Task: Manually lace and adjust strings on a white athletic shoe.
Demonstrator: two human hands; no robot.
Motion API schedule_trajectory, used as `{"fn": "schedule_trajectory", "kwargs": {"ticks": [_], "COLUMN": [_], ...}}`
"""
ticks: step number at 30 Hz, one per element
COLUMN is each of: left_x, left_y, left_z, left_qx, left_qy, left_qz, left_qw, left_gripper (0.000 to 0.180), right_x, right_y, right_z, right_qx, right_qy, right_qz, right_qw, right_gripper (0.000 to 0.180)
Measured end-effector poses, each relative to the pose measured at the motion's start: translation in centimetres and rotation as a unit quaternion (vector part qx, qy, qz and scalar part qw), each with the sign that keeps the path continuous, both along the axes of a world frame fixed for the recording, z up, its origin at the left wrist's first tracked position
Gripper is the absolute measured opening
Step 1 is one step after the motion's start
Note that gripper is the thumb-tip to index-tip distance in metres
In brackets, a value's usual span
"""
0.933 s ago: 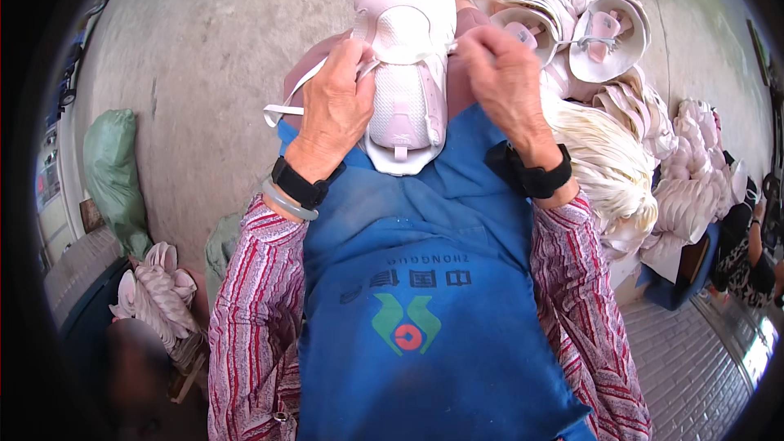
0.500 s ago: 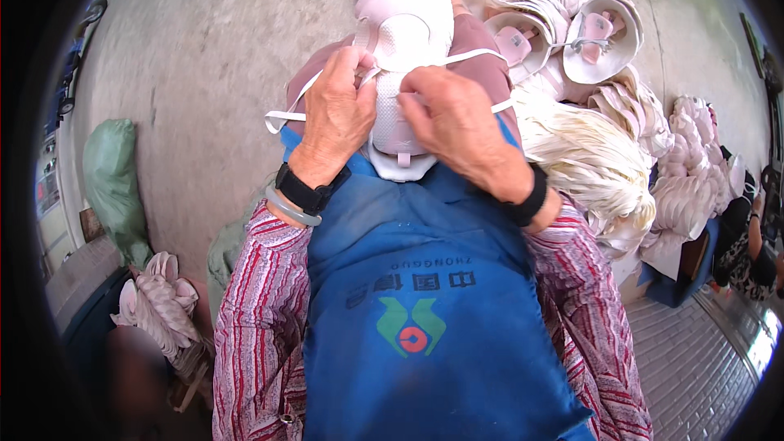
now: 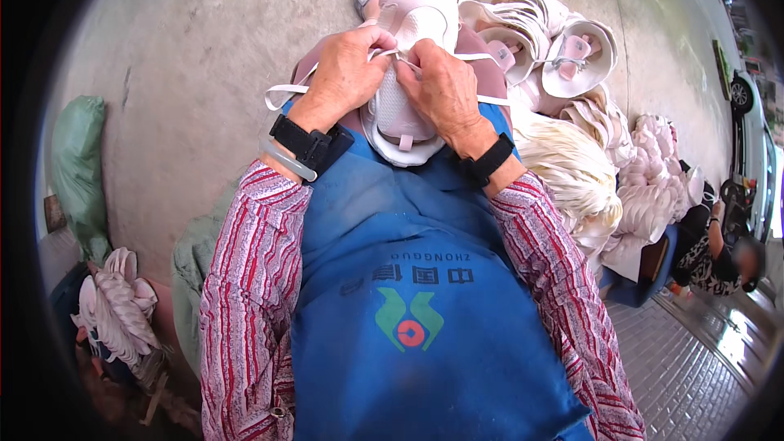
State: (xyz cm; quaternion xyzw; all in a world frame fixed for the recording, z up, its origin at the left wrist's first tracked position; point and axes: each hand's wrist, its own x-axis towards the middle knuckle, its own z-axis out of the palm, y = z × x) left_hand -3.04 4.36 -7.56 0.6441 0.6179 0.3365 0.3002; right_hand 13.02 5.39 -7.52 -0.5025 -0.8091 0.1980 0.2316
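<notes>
Pale pink and white, with a finely textured mesh tongue and a rounded toe, one soft shoe upper [image 3: 396,114] lies along the person's lap, toe pointing away; a small pink pull tab [image 3: 406,143] stands at the near end of its tongue, and a white edge curves around the opening; one blue cloth apron [image 3: 384,229] with a green and red emblem spreads below it.

Two bare hands meet over the middle of the upper; the left hand [image 3: 347,69] pinches flat white lace [image 3: 282,91] between thumb and forefinger, and the right hand [image 3: 445,102] pinches lace just beside it, the fingers of both curled; whether the fingertips touch each other cannot be told; one lace loop sticks out at the left, two strands at the right; each wrist wears one black strap, two in all, and the left also one pale translucent bangle [image 3: 287,160].

To the right lie one thick bundle of cream-white laces [image 3: 563,163] and piled pink and white uppers [image 3: 518,20], too overlapped to count, two of their open ends facing up; at the left stands one green sack [image 3: 79,171], with one more bunch of pale uppers [image 3: 118,306] nearer the person.
</notes>
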Motion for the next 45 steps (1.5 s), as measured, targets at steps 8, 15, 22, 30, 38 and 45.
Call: {"fn": "schedule_trajectory", "kwargs": {"ticks": [8, 15, 22, 30, 38, 45], "left_x": [-0.2, 0.6, 1.6, 2.3, 6.2, 5.7], "left_y": [0.0, -1.1, -2.5, -4.6, -7.8, -3.5], "left_z": [-0.1, 1.0, 2.0, 4.6, 5.0, 3.6], "left_qx": [0.027, 0.031, 0.181, 0.253, -0.213, -0.200], "left_qy": [0.007, 0.037, 0.096, 0.203, -0.131, -0.133], "left_qz": [-0.049, -0.003, -0.074, -0.252, -0.050, 0.019], "left_qw": [0.998, 0.999, 0.976, 0.912, 0.967, 0.971], "left_gripper": [0.014, 0.020, 0.029, 0.021, 0.027, 0.028], "right_x": [-0.3, 1.1, 4.3, 7.0, 7.9, 6.6], "right_y": [0.3, -0.7, -3.6, -1.4, -0.5, 0.9], "right_z": [0.6, 2.8, 4.6, 3.7, 1.9, 1.0], "right_qx": [0.147, -0.005, -0.225, -0.229, -0.217, -0.158], "right_qy": [-0.133, -0.003, 0.180, 0.222, 0.204, 0.140], "right_qz": [0.103, 0.114, 0.095, 0.056, 0.046, 0.018], "right_qw": [0.975, 0.993, 0.953, 0.946, 0.953, 0.977], "right_gripper": [0.011, 0.015, 0.018, 0.020, 0.017, 0.014]}}
